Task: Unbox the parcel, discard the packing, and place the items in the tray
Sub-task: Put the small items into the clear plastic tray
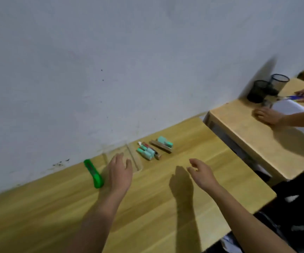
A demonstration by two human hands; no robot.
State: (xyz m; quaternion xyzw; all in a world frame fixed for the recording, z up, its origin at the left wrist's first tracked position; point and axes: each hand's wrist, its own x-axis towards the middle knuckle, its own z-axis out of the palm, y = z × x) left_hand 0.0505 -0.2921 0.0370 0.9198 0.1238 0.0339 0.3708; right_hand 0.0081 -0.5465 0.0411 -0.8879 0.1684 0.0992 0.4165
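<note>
A clear plastic tray (135,160) lies on the wooden table near the wall, hard to make out. My left hand (120,172) hovers over its near part with fingers straight and holds nothing. To the tray's right lie several small items: teal cylinders (145,152), a dark pen-like stick (152,149), a brown bar (161,147) and a teal block (165,140). My right hand (201,172) floats above the bare table, fingers loosely curled and empty. No parcel box is in view.
A green utility knife (93,173) lies left of the tray. A second table (248,136) to the right carries two black mesh cups (267,90), white paper (289,107) and another person's two hands (268,116). The wall runs along the table's far edge.
</note>
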